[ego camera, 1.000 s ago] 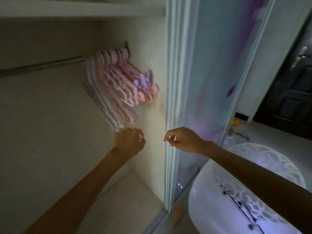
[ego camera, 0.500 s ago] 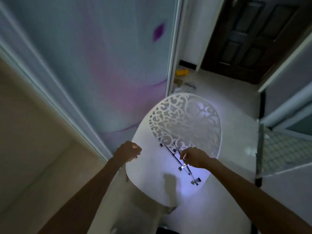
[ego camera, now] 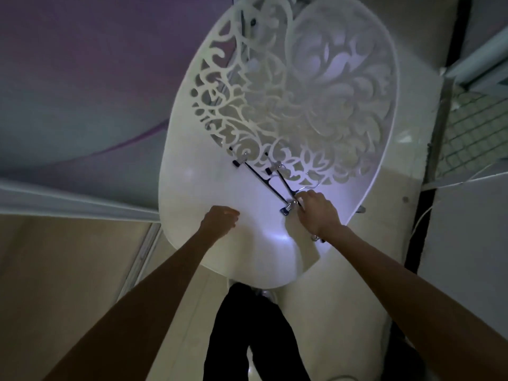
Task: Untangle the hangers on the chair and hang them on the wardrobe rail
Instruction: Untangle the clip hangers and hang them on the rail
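Filling most of the view, a white chair (ego camera: 209, 188) stands on the pale floor (ego camera: 365, 312), its cut-out scroll-pattern back at the top and its smooth seat below. Beside it on the left runs a purple and grey sliding door (ego camera: 82, 86) with its track. Dark trouser legs (ego camera: 247, 331) show under the seat's near edge. Two dark clip hangers (ego camera: 264, 180) lie crossed on the seat, reaching up to the patterned back. The right hand (ego camera: 317, 213) curls its fingers round their near ends beside a metal clip. The left hand (ego camera: 220, 220) hovers over the seat, loosely curled, holding nothing.
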A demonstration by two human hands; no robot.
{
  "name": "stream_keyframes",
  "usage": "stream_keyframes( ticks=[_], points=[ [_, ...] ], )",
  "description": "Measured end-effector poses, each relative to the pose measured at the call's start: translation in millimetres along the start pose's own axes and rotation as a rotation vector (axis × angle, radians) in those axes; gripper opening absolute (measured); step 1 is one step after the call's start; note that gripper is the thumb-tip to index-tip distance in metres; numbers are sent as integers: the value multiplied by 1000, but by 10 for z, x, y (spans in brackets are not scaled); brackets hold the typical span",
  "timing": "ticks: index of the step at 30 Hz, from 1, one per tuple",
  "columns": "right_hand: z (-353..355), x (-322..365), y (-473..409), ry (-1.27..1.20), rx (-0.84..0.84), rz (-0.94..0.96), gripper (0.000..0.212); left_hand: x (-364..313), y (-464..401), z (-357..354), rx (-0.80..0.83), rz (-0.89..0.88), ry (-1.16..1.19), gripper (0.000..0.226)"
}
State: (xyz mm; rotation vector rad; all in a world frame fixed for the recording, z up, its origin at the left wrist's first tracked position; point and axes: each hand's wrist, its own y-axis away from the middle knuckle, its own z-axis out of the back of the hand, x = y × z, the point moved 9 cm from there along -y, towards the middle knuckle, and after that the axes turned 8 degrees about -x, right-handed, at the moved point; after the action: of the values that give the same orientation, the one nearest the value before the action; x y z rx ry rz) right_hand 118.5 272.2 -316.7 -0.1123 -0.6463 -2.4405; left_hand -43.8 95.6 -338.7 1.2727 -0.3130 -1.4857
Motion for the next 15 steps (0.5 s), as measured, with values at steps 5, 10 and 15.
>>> stream_keyframes(
  ticks=[5, 10, 15],
  points=[
    [-381, -91, -476, -175, -54, -212, 36, -141, -582, -427, 35, 77, 127, 29],
    [-695, -81, -692, -323, -97, -381, 39, -315, -977, -847, 24, 112, 329, 21],
    [-842, 61, -686, -393, -44, -276, 20, -406, -1079, -955, -14, 107, 431, 6]
  ],
)
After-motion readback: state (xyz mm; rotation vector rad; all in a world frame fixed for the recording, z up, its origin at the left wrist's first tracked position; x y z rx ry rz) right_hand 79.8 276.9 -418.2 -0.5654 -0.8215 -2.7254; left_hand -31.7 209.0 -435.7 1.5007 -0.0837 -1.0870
